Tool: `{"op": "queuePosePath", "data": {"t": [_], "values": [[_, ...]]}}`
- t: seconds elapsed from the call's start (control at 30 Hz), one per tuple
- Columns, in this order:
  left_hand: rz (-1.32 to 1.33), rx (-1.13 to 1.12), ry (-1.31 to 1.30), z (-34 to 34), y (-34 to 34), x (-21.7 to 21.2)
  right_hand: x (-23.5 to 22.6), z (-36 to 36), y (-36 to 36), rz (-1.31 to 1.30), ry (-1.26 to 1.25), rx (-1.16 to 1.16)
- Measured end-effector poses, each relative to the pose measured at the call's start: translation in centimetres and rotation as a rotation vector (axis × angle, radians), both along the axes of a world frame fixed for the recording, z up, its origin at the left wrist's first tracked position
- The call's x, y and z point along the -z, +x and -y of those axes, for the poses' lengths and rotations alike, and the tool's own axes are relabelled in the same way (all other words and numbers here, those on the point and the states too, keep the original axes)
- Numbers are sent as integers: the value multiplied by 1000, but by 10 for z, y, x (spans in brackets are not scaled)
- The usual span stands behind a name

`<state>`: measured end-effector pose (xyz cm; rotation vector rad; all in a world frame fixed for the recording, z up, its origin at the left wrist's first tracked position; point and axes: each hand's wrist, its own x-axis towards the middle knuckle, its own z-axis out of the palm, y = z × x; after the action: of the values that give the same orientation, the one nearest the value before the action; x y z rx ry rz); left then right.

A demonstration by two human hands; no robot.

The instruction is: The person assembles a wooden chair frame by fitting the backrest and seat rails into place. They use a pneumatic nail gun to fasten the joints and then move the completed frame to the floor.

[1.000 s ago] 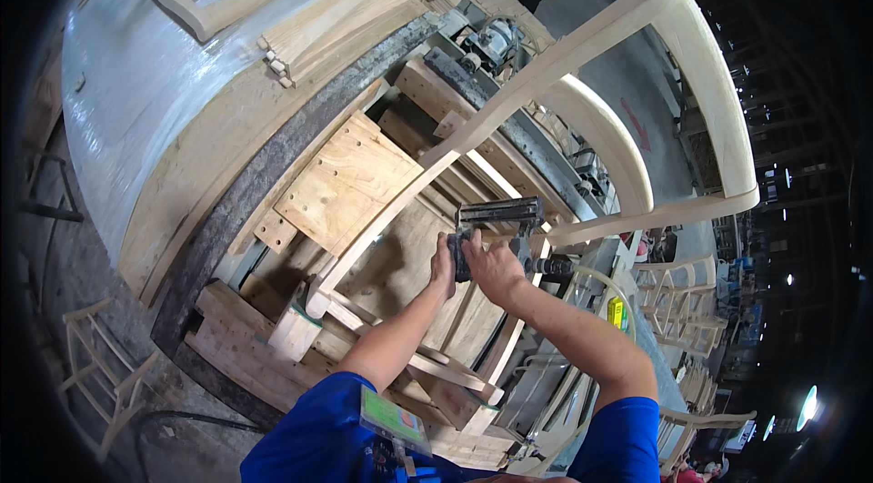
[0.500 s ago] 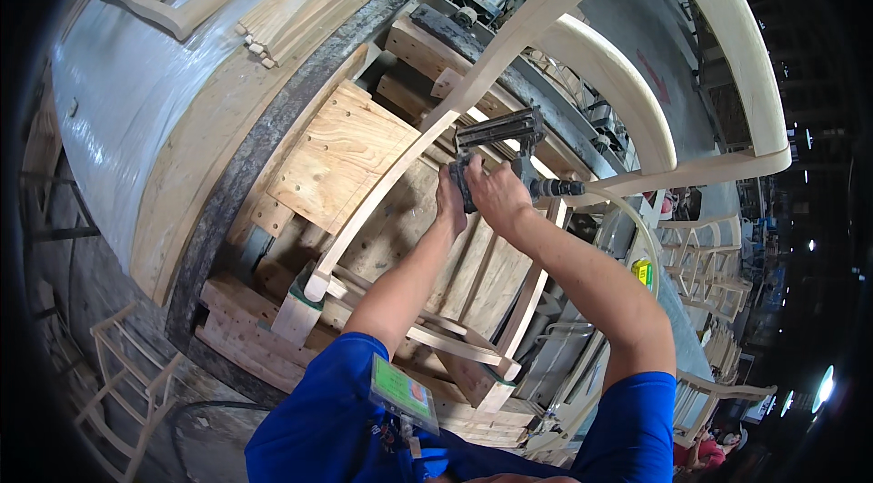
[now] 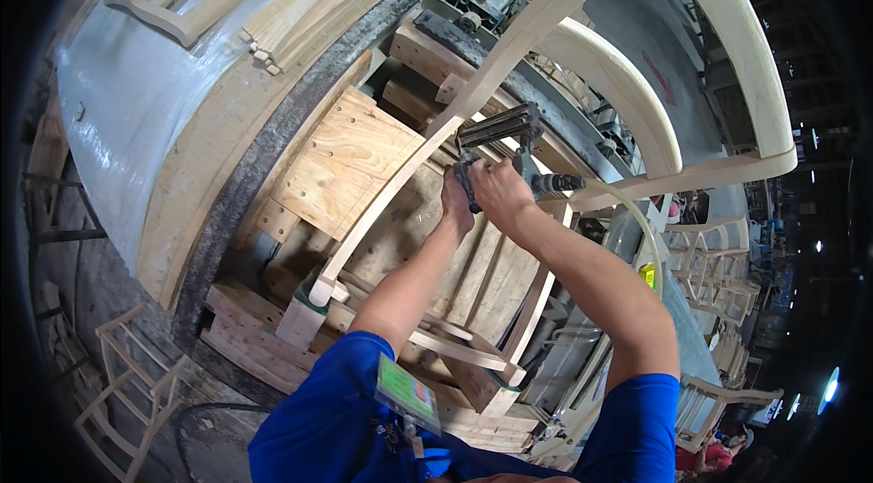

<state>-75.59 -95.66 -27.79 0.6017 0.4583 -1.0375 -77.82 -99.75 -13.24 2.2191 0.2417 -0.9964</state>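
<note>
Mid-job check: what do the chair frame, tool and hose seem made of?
Chair frame: pale wood, apparently unfinished, with faint grain and a matte surface.
Tool: probably dark metal, its long edges catching light; some plastic parts are possible.
Hose: likely smooth plastic, pale, curving evenly; maybe rubber.

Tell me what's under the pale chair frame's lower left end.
A wooden block, with a green layer showing at its top edge. The part directly beneath the frame end is covered.

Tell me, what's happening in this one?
A person in a blue shirt grips a dark tool, apparently a nail gun, with the left hand and right hand. It is held over a pale wooden chair frame resting on wooden blocks; whether it touches the frame is unclear.
</note>
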Motion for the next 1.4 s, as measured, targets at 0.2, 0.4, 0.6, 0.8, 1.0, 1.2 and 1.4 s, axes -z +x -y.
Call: {"op": "queuePosePath", "data": {"t": [0.2, 0.4, 0.6, 0.8, 1.0, 1.2, 1.4], "values": [[146, -5, -41, -6, 25, 26, -3, -4, 14, 161, 37, -64], [-31, 19, 12, 0, 6, -3, 2, 10, -10, 161, 40, 58], [-32, 113, 72, -22, 15, -19, -7, 3, -7, 177, 101, 60], [-52, 119, -113, -76, 17, -24, -44, -13, -35, 315, 382, 190], [204, 526, 39, -167, -52, -43, -75, -32, -99, 491, 1587, 1711], [12, 400, -51, -247, -94, -101, -16, -76, -141, 150, 2585, 2704], [-40, 218, 205, -280, -76, -133, 56, -128, -144, -294, 2933, 2807]]}}
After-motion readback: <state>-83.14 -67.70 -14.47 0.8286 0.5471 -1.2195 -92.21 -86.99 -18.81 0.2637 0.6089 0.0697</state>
